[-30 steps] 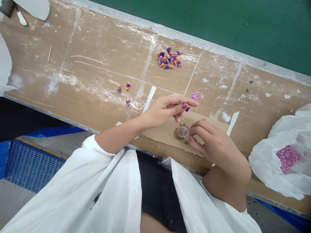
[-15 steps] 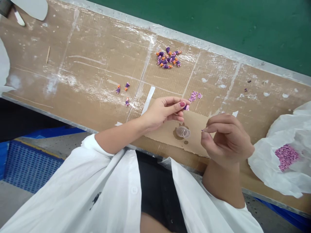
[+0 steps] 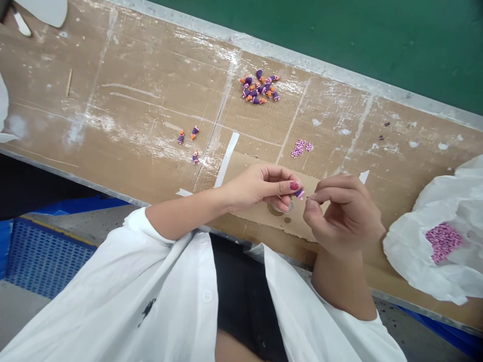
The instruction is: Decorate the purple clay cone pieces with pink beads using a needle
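Between thumb and fingers, my left hand (image 3: pixel 264 188) pinches a small purple figurine (image 3: pixel 299 194) with a pink end turned to the right. My right hand (image 3: pixel 345 211) is closed in a pinch just to the right, its fingertips close to that pink end. A tiny dark bit (image 3: pixel 308 197) shows at the right fingertips, too small to name. Below my left fingers, a small clear glass jar (image 3: pixel 289 206) is partly hidden, standing on a cardboard sheet (image 3: pixel 260 216). Beyond the hands lies a small heap of pink-purple beads (image 3: pixel 298 148).
Several purple and orange figurines (image 3: pixel 260 89) lie grouped at the back, and 3 more figurines (image 3: pixel 194 132) lie at left. On the right, a white plastic bag (image 3: pixel 407 251) holds many pink pieces (image 3: pixel 444 242). A thin wooden stick (image 3: pixel 69 82) lies far left.
My left hand has come down and right with the figurine, now partly covering the jar. My right hand has shifted slightly left, so the fingertips are close to the figurine.
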Tool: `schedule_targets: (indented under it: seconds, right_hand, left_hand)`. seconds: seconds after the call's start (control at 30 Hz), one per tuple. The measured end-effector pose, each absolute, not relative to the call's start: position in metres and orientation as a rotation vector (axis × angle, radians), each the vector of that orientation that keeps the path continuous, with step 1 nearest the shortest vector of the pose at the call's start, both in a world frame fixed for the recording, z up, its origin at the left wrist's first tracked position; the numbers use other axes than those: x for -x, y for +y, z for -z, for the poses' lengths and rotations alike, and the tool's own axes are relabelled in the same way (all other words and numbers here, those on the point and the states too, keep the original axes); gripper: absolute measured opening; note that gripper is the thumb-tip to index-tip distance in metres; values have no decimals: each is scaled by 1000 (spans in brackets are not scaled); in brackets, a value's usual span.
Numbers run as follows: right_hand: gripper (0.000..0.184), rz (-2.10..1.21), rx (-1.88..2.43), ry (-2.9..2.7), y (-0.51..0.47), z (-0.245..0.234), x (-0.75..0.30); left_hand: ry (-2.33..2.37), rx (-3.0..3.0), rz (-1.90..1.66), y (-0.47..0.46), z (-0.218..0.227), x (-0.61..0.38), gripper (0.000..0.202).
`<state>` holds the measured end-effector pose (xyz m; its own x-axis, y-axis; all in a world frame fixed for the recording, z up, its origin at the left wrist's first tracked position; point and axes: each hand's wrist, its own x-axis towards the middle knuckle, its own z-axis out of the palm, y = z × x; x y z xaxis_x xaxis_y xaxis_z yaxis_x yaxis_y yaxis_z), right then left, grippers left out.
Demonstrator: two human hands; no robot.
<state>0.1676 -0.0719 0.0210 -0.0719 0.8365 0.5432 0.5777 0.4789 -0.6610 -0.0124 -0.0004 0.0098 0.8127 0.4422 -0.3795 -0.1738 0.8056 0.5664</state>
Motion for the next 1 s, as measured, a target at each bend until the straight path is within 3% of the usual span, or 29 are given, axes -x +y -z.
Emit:
schedule_targets:
  seconds: [0.6, 1.0]
  right_hand:
    - [23, -386, 1127, -1847, -71, -26, -166]
    - [21, -295, 1074, -1812, -68, -22, -164]
  left_hand:
    - [477, -731, -297, 4, -15, 14, 57]
    - [397, -495, -325, -10, -11, 8, 49]
